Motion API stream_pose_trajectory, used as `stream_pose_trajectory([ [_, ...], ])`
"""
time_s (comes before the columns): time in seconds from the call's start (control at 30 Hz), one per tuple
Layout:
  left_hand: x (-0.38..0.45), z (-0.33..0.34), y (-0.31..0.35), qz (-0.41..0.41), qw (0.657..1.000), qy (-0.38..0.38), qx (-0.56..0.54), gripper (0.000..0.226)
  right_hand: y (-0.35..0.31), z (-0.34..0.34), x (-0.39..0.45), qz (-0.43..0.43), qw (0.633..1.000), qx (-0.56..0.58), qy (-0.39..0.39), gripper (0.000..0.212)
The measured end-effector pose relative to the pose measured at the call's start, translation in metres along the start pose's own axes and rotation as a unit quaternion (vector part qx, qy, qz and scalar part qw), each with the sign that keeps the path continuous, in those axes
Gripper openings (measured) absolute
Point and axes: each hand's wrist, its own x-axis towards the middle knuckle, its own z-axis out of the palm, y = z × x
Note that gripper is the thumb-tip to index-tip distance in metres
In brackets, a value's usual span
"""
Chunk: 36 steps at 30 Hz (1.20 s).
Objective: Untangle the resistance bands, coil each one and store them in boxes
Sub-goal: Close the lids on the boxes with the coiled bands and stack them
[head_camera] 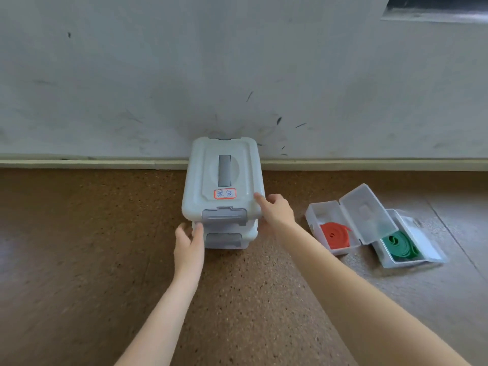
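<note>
Against the far wall: two white lidded boxes stacked one on the other, the top box [223,180] sitting on the lower box [224,237], both with grey front latches down.
Edges: the stack's far end sits close to the pale baseboard [105,163]; whether it touches I cannot tell.
Open room: brown speckled floor [92,247] stretches wide to the left and near side of the stack; to the right the floor is partly taken up.
Top box lid: grey handle [224,170] lying flat in its recess, a red-bordered label [225,193] with handwriting just near of it.
Left hand [188,243]: reaching in from the near side, fingers curled round the near left corner of the lower box, thumb up against its front beside the latch, gripping it.
Right hand [276,211]: arm stretched across from the near right, fingers curled over the near right corner of the top box's lid, holding its edge.
Red band [335,235]: coiled inside a small clear box [320,210] on the floor to the right, lid open.
Green band [401,245]: coiled in a second clear box [422,256], just right of the first; the first box's raised lid [367,212] leans over its far end.
In the way: both clear boxes lie well apart from the stack, right of the right forearm.
</note>
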Motion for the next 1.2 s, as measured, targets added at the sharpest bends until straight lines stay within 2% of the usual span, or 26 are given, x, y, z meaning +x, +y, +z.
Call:
stream_pose_trajectory([
  [0.07,-0.017,0.014,-0.009,-0.009,0.998,-0.026,0.056,0.04,0.019,-0.014,-0.005,0.022,1.0,0.005,-0.007,0.055],
  [0.17,-0.034,0.053,-0.014,0.03,0.987,-0.112,0.113,0.034,0.057,-0.044,-0.007,0.055,0.998,-0.04,0.006,0.047],
  [0.37,-0.036,0.153,-0.017,0.083,0.955,-0.207,0.197,0.036,0.116,-0.132,0.03,0.056,0.975,-0.173,0.125,0.035],
  [0.43,-0.029,0.195,-0.029,0.1,0.941,-0.221,0.237,0.038,0.133,-0.157,0.048,0.019,0.952,-0.249,0.176,0.036],
  [0.5,-0.027,0.241,-0.04,0.098,0.933,-0.241,0.249,0.043,0.149,-0.178,0.067,-0.083,0.909,-0.354,0.205,0.038],
  [0.57,-0.026,0.283,-0.049,0.081,0.933,-0.254,0.241,0.051,0.157,-0.197,0.088,-0.157,0.853,-0.453,0.205,0.053],
  [0.6,-0.027,0.301,-0.054,0.073,0.935,-0.255,0.235,0.055,0.161,-0.206,0.099,-0.153,0.837,-0.482,0.207,0.063],
  [0.63,-0.027,0.315,-0.059,0.068,0.938,-0.253,0.226,0.057,0.163,-0.216,0.108,-0.118,0.839,-0.487,0.212,0.072],
  [0.67,-0.025,0.325,-0.062,0.061,0.945,-0.243,0.212,0.056,0.162,-0.226,0.116,-0.064,0.859,-0.461,0.214,0.076],
  [0.73,-0.019,0.336,-0.068,0.035,0.964,-0.201,0.169,0.042,0.16,-0.238,0.128,-0.006,0.901,-0.38,0.211,0.073],
  [0.77,-0.014,0.338,-0.07,0.013,0.973,-0.186,0.133,0.033,0.159,-0.237,0.13,-0.041,0.904,-0.37,0.209,0.063],
  [0.8,-0.009,0.337,-0.07,-0.019,0.98,-0.184,0.076,0.025,0.158,-0.23,0.128,-0.1,0.893,-0.389,0.203,0.051],
  [0.87,0.0,0.333,-0.062,-0.105,0.971,-0.201,-0.071,0.022,0.163,-0.209,0.127,-0.178,0.871,-0.426,0.167,0.043],
  [0.93,0.011,0.328,-0.055,-0.155,0.953,-0.214,-0.146,0.027,0.172,-0.184,0.124,-0.143,0.891,-0.419,0.104,0.055],
  [1.0,0.02,0.326,-0.05,-0.176,0.941,-0.237,-0.164,0.032,0.185,-0.165,0.123,-0.107,0.914,-0.387,0.064,0.063],
  [1.1,0.027,0.327,-0.044,-0.187,0.94,-0.256,-0.124,0.023,0.199,-0.146,0.116,-0.123,0.896,-0.418,0.084,0.063],
  [1.2,0.029,0.326,-0.044,-0.173,0.957,-0.226,-0.065,0.018,0.204,-0.136,0.115,-0.126,0.891,-0.42,0.116,0.061],
])
